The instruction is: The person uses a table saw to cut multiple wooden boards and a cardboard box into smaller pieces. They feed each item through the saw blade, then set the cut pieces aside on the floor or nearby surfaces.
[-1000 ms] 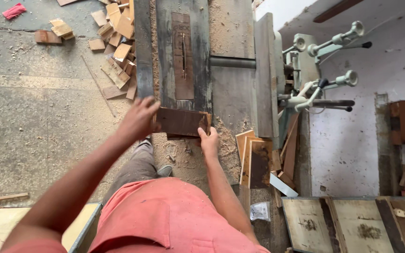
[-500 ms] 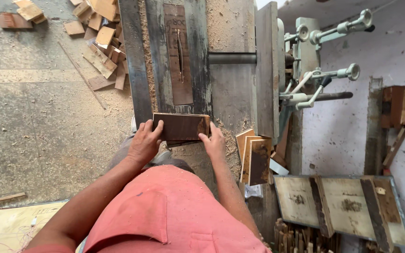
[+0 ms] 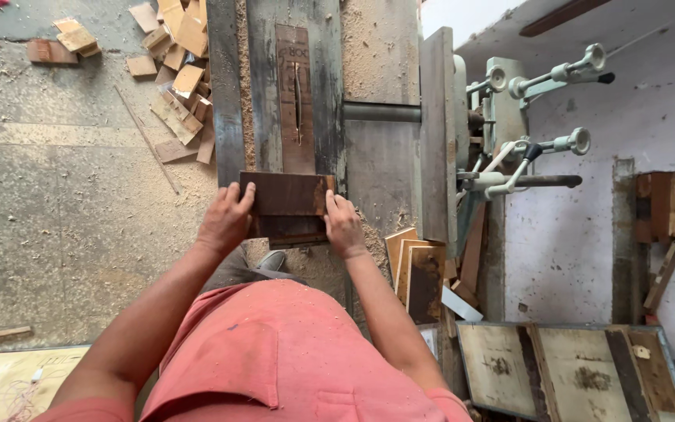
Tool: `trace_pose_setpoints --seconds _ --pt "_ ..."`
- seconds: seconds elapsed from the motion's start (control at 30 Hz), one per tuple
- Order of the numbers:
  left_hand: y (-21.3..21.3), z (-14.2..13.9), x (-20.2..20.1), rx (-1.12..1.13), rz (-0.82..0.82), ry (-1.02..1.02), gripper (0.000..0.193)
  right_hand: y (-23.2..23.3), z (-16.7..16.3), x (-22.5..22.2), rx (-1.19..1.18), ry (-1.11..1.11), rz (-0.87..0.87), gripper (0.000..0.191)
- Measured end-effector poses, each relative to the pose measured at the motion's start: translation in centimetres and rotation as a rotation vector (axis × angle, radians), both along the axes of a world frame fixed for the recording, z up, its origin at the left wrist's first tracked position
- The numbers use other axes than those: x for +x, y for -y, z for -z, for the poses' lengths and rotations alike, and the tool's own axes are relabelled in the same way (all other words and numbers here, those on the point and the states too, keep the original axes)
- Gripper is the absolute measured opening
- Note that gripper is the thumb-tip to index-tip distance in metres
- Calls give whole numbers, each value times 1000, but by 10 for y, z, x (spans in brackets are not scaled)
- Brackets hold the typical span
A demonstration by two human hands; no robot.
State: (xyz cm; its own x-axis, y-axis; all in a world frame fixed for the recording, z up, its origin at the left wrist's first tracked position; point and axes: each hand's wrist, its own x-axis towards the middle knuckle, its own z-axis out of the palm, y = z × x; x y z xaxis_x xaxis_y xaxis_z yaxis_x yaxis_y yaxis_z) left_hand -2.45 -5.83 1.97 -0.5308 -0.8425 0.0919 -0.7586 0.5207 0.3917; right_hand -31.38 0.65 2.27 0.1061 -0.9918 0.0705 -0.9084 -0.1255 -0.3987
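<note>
While the dark wooden board (image 3: pixel 287 195) is held flat on the saw surface (image 3: pixel 369 156) at frame centre, gripped at its ends by the left hand (image 3: pixel 226 219) and right hand (image 3: pixel 343 223), the blade slot (image 3: pixel 298 101) above is not yet reached.

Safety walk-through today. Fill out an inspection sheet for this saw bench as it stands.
Surface: metal saw table, sawdust along its edges, blade slot ahead of the work.
Job's things: dark wooden board flat on the table's near edge.
Clutter: wood offcuts piled on the floor at left; boards leaning by the machine.
Hands: left hand and right hand grip the board's two ends.
Cables: thin wires on the yellow sheet, bottom left.
Surroundings: concrete floor, clamp levers, whitish wall.
</note>
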Motion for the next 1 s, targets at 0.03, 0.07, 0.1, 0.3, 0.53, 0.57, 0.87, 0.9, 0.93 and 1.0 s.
trace_pose_setpoints --seconds 0.03,0.07,0.1,0.3,0.53,0.57,0.87,0.9,0.93,1.0 --pt "5 -1 -2 -33 -19 -18 58 8 -2 -1 -26 0 -11 57" --pt "10 -3 -4 -26 -33 -24 59 14 -4 -2 -51 2 -20 55" --pt "14 -5 -6 -22 -48 -29 59 21 -5 -4 -77 4 -31 54" --pt "44 -14 -16 -42 -49 50 59 57 -11 -11 -140 -34 -75 50" --pt "81 -20 -28 -101 -51 241 49 96 -15 -16 -155 -68 -86 48" --pt "87 -20 -30 -118 -42 259 48 102 -15 -17 -157 -81 -85 47" --pt "132 -17 -31 -148 20 323 51 146 -7 -24 -139 -110 -95 49" --pt "138 -18 -31 -149 19 319 53 152 -6 -24 -140 -113 -95 49" --pt "145 -18 -32 -151 19 313 54 159 -6 -24 -135 -112 -101 50" --pt "157 -18 -34 -139 24 326 56 170 -5 -27 -124 -111 -105 51"
